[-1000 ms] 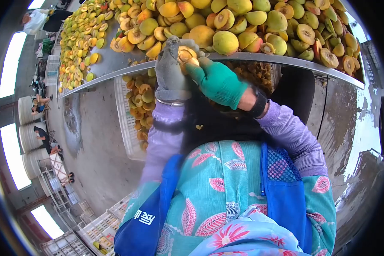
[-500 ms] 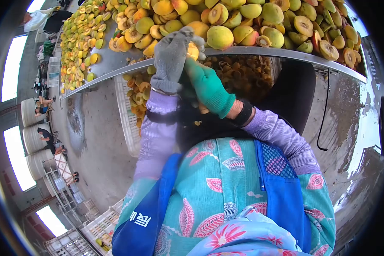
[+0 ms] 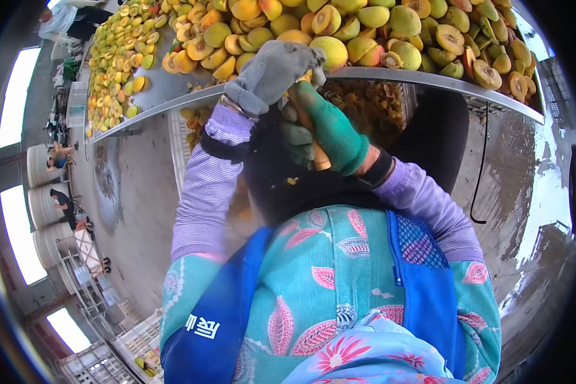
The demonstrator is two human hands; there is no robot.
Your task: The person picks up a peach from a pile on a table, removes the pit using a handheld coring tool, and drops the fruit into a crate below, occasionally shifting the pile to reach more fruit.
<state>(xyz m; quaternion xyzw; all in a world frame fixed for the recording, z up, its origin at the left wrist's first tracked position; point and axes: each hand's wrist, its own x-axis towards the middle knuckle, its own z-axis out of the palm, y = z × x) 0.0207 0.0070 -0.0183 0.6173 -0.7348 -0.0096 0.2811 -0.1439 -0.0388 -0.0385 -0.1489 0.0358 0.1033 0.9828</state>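
My left hand (image 3: 272, 73), in a grey glove, is closed around a piece of yellow fruit (image 3: 305, 77), mostly covered by the fingers. In a green glove, my right hand (image 3: 331, 128) wraps round a tool with a wooden handle (image 3: 321, 157), whose lower end sticks out below the fist. The tool's working end is hidden where the hands meet, just over the metal table edge (image 3: 377, 73). Behind them lie many halved and whole yellow-green fruits (image 3: 405, 21).
Beneath the table edge, a container of brown fruit scraps (image 3: 371, 105) sits beyond my knees. A pale crate (image 3: 178, 144) stands at left. A black cable (image 3: 485, 160) hangs at right. People (image 3: 63, 203) sit far left near round tanks (image 3: 41, 206).
My left hand has turned sideways and moved slightly right and down, its forearm swinging outward. The wooden handle under my right hand now shows more.
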